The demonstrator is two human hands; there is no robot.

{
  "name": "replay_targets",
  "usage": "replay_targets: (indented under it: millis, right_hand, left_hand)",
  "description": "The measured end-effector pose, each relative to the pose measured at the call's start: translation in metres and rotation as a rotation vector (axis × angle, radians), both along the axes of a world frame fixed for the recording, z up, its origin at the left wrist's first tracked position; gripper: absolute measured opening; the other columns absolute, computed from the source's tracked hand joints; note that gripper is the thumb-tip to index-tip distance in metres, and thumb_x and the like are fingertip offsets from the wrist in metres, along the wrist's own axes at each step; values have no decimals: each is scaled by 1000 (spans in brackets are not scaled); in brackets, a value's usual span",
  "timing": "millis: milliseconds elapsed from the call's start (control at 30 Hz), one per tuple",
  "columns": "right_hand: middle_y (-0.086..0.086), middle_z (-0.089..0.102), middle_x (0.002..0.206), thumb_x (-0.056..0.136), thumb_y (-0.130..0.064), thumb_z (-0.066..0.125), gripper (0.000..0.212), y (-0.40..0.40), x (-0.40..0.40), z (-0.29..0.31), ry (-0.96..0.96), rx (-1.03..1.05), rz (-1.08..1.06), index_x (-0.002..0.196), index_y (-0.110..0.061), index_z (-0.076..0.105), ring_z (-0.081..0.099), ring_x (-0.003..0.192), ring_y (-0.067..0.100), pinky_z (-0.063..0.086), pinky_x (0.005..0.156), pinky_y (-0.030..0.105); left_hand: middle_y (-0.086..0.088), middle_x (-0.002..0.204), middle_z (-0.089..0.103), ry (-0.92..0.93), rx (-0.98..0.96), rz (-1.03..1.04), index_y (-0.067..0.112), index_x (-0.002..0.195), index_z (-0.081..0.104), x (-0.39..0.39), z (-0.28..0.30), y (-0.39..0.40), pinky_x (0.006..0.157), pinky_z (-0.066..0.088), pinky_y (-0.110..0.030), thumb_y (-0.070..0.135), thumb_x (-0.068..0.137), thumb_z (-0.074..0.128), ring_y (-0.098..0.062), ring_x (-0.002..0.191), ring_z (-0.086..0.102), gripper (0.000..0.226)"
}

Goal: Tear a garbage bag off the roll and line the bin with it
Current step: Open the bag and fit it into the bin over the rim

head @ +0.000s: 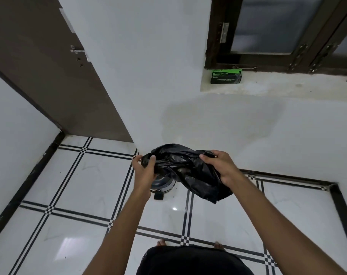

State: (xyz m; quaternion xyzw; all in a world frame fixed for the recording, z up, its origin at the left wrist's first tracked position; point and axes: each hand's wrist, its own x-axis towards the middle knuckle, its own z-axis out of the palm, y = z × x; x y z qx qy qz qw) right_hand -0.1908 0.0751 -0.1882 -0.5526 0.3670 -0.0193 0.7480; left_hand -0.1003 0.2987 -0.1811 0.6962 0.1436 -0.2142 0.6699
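1. Floor (pixel 79 181): white tiles with black-and-white banding, well below both hands. Two bare feet show at the bottom edge.

2. Wall (pixel 188 108): white, beyond the fingertips. A brown door (pixel 55 82) stands off to the left of the left hand.

3. Window sill (pixel 287 88): well beyond and above the right hand. On it I log a green-and-black box of garbage bags (pixel 226 76), far from either hand.

4. Garbage bag (pixel 190 171): black, crumpled, already free of the roll. It is strung between the two hands, long axis running left to right, with the loose bulk hanging below the right hand. I cannot tell which end is the mouth.

5. Bin (pixel 164 184): small, round, dark-topped, with a black pedal on the near side. It stands on the floor directly below the left hand and mostly hidden behind it and the bag. I judge the left hand nearer; the bag must go straight down from the fingers, and the bag's own unopened bunching is what stands in the way.

6. Right hand (pixel 220 165): fingers curled over the bag's right edge, gripping it.

7. Left hand (pixel 144 165): thumb and fingers pinching the bag's left end.
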Motion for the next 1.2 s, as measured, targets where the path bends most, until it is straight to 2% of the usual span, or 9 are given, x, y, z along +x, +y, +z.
replay_targets:
  millis: [67,200,300,367,600,833,1033,1100,1200]
  right_hand:
    - [17,77,97,81,-10,82,24,25,10,5,-15,0,-5,101,-2,72,75,86,29,60,81,37]
    - [20,75,99,82,-15,82,31,78,35,8,-22,61,29,102,4,69,74,87,30,61,77,38]
    - [18,75,98,82,-28,82,34,102,48,6,-8,59,81,98,-3,66,73,88,29,61,80,38]
    - [17,76,100,83,-32,80,35,107,55,5,1,42,63,98,-3,67,74,88,27,60,80,36]
    - [13,75,94,76,-43,80,38,99,69,-3,81,90,21,93,-10,70,70,84,25,60,83,39]
    - [8,71,91,92,-17,70,11,83,86,2,75,141,129,97,-7,68,68,76,17,56,68,26]
    - [7,72,82,84,-14,78,13,79,98,4,50,163,151,85,-11,65,69,69,18,56,62,26]
    - [9,71,84,84,-15,78,14,77,102,4,17,181,164,87,-10,65,69,70,19,57,63,27]
    - [10,72,85,86,-22,77,19,72,107,6,5,189,160,90,-9,65,68,71,19,57,63,26]
  left_hand:
    - [1,131,56,-108,80,-142,30,140,34,1,-8,6,101,50,-39,48,86,69,-16,115,59,66]
    - [3,135,49,-248,284,-463,33,116,67,5,-19,20,101,50,-37,78,64,69,-10,120,56,68]
    - [8,102,63,-343,282,-502,19,81,75,13,-17,35,85,52,-31,39,81,76,8,91,61,20]
    - [9,85,69,-358,278,-420,18,73,72,25,-22,50,83,56,-37,18,86,73,2,82,65,13]
    - [6,100,61,-415,365,-272,25,74,67,57,-16,76,84,48,-24,11,88,71,4,89,57,19]
    - [8,89,66,-415,385,-253,25,80,61,79,-14,79,77,56,-31,12,81,75,-6,86,63,19]
    - [6,131,46,-680,403,-655,35,140,46,89,-3,50,104,40,-21,10,80,74,-7,121,48,71]
    - [8,129,51,-748,461,-811,34,133,56,89,2,36,102,43,-24,11,82,72,-7,120,50,58]
    - [11,106,65,-836,597,-744,23,101,70,89,7,24,85,49,-27,13,83,68,-11,101,60,20]
